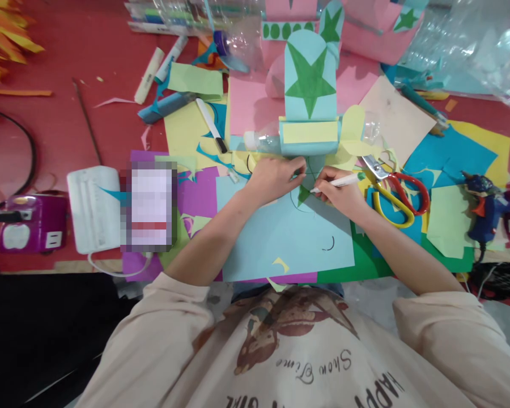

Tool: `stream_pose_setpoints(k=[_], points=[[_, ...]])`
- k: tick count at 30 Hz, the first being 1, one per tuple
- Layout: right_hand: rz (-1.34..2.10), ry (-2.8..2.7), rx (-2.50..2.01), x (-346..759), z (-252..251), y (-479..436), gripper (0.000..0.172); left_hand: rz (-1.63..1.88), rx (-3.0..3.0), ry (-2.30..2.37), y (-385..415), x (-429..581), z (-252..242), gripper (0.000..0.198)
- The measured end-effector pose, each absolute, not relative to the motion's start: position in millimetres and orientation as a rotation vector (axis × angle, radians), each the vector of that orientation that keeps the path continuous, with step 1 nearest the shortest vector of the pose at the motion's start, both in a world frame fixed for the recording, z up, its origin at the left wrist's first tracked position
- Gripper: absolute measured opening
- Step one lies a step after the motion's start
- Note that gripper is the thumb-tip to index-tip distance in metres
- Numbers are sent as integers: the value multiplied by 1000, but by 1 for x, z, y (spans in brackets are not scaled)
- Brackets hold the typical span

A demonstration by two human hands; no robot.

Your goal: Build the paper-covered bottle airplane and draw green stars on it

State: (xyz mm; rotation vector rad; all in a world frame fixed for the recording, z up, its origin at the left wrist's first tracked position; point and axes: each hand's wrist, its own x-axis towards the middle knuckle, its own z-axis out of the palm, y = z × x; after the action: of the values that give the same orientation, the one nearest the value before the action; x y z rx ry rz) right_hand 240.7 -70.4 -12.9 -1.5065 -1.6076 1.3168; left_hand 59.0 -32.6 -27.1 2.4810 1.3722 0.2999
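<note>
My right hand (338,190) grips a white marker pen (344,181) with a green end, its tip against a light blue sheet of paper (276,246). Under the tip is a drawn star (305,195) inside a curved outline, partly filled in with green. Just left of the drawing, my left hand (278,177) rests on the sheet, fingers bent and slightly apart, with nothing visible in them. Beyond both hands lies a plastic bottle (266,139) wrapped in blue and yellow paper. A light blue piece with a green star (311,76) stands up from it.
Red-and-yellow-handled scissors (397,198) lie right of my right hand. Paper scraps and sheets crowd around. At left are a phone (152,207), a white power bank (94,209) and a cable. A blue glue gun (487,212) sits far right; several markers (149,75) lie behind.
</note>
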Motion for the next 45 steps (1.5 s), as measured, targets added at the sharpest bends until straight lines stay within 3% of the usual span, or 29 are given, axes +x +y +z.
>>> stream_pose_setpoints(k=[45], points=[[1147, -1853, -1398, 240, -13, -73, 19, 314, 2481, 1390, -33, 59, -28, 20]])
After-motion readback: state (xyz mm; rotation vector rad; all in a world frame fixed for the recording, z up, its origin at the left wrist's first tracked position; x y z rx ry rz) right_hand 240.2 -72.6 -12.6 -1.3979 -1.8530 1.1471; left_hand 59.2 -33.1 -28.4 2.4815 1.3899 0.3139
